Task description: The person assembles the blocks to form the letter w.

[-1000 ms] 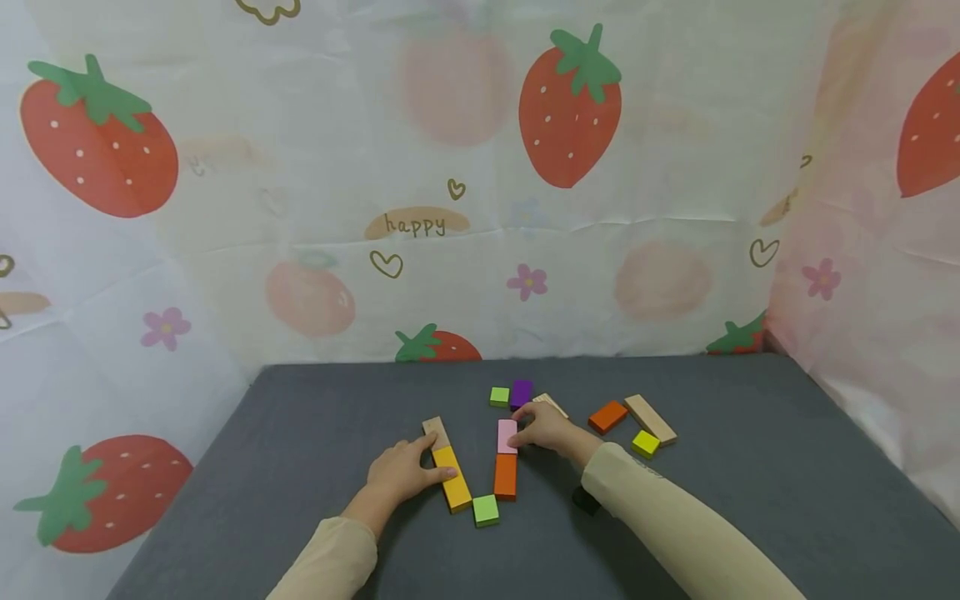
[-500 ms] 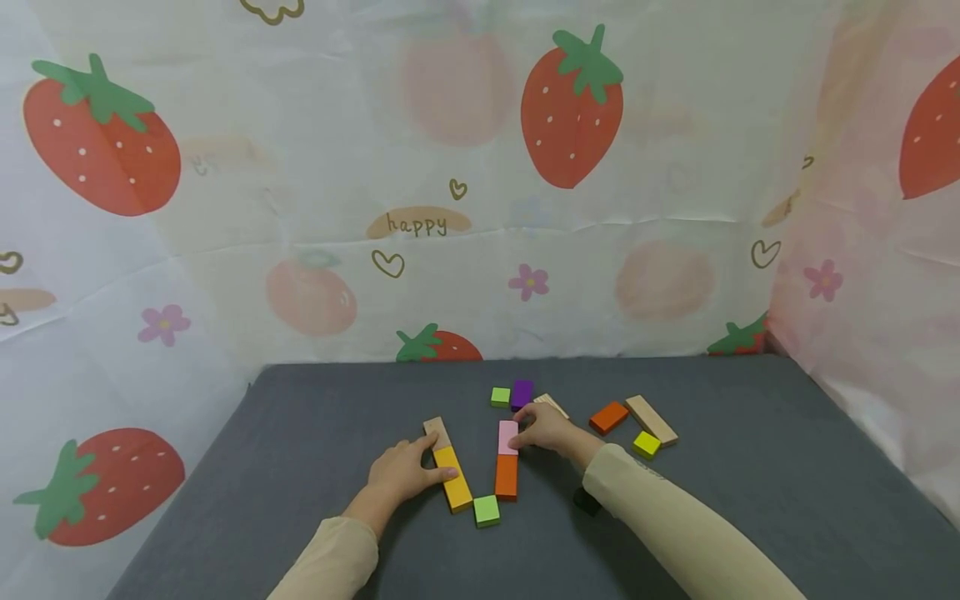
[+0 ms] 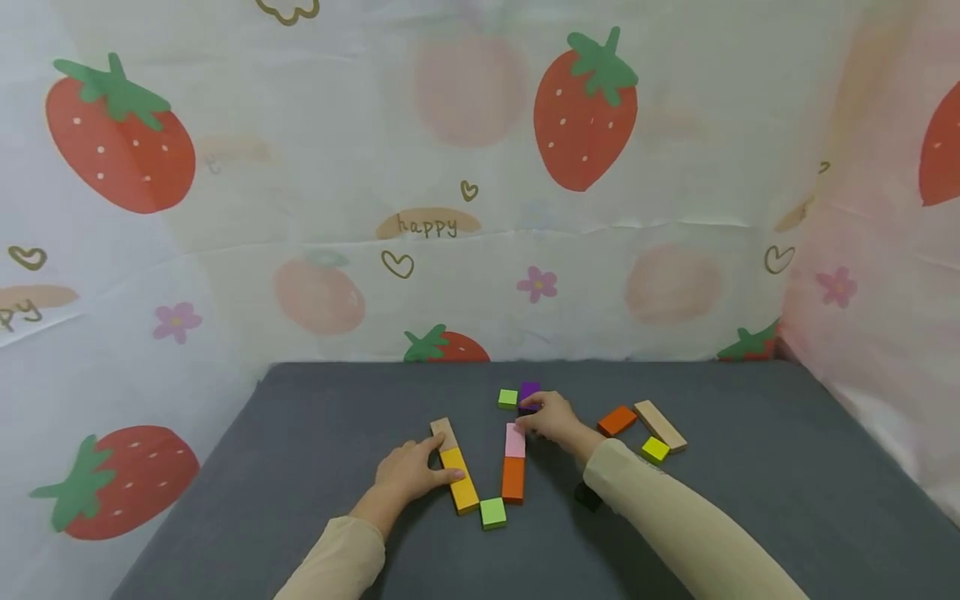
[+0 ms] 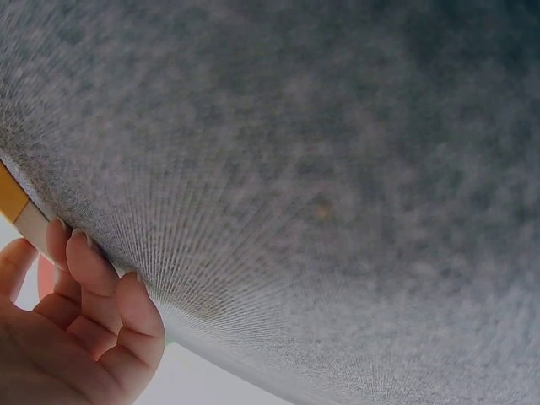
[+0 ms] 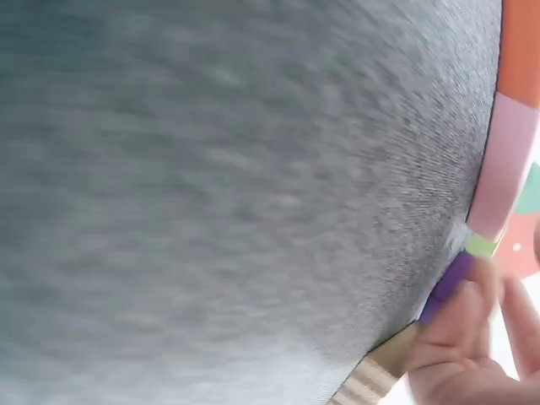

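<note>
In the head view my left hand (image 3: 410,473) rests on a slanting row, its index finger at the natural wood block (image 3: 446,435) and its thumb across the yellow-orange block (image 3: 459,482). The left wrist view has its loosely bent fingertips along that wood block (image 4: 32,223). My right hand (image 3: 557,418) hovers by the far end of the pink block (image 3: 515,442), thumb and fingers apart. Its fingers overlap the purple block (image 5: 443,287) in the right wrist view. An orange block (image 3: 513,481) adjoins the pink one. Between the rows' near ends lies a light-green block (image 3: 492,512).
Another light-green block (image 3: 507,398) sits beside the purple one. A ridged wooden block (image 5: 375,375) lies near the right fingers. Farther right are an orange block (image 3: 617,420), a yellow block (image 3: 655,450) and a long wooden block (image 3: 661,426). A strawberry-printed cloth (image 3: 675,167) hangs behind the table.
My right hand has shifted off the pink block's side, slightly away and to the right. My left hand stays on its row. The view has turned slightly left.
</note>
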`<state>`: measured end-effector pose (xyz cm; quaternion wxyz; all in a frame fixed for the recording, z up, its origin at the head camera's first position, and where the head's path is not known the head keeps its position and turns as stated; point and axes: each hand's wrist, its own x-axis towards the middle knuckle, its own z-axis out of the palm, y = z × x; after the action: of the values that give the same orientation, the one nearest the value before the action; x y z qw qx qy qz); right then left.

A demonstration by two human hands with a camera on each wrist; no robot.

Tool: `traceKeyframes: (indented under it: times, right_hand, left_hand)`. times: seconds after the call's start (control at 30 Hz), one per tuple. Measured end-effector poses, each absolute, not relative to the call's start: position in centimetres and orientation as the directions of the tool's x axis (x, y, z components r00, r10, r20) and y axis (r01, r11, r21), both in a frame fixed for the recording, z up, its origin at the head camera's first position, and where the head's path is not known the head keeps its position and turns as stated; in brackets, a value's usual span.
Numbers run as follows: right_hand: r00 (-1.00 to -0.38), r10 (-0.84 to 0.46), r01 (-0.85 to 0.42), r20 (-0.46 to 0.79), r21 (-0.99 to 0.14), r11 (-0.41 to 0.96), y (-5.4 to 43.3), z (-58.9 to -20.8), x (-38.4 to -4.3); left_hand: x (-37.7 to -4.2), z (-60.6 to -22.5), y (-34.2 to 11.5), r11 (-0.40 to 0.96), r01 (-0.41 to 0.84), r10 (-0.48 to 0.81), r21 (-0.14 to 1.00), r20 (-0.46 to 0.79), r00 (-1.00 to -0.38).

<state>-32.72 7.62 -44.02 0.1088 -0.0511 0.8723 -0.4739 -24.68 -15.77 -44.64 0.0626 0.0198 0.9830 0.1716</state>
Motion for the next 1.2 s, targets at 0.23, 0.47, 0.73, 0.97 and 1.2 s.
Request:
traceKeyframes:
  times: [0.23,0.47,0.73,0.97,1.2]
  right_hand:
    - [-0.972,-0.173,0.053,-0.161,-0.862,0.504,7.0,-44.3,-34.3]
    - [-0.978,-0.134,0.064,-0.16,-0.843,0.534,7.1,-44.8,-35.7]
    - [-0.975,-0.171,0.029,-0.143,-0.843,0.537,6.6,-45.3,-36.8]
    - [-0.981,-0.171,-0.024,-0.095,-0.809,0.588,6.3,-45.3,-37.1]
    - [-0.983,-0.158,-0.019,-0.092,-0.807,0.591,6.2,-45.3,-36.9]
  left_hand:
    - [-24.6,-44.4,-15.7,0.942,0.014,0.058,0.336,-0.122,-0.991]
    - [-24.7,-44.7,-15.6,0.94,0.014,0.058,0.342,-0.118,-0.991]
    - [-24.8,-44.8,-15.8,0.939,0.009,0.055,0.344,-0.125,-0.991]
    - [-24.9,-44.7,-15.5,0.939,0.002,0.049,0.343,-0.128,-0.991]
    - [-24.8,-44.9,-15.9,0.94,-0.007,0.04,0.341,-0.13,-0.991]
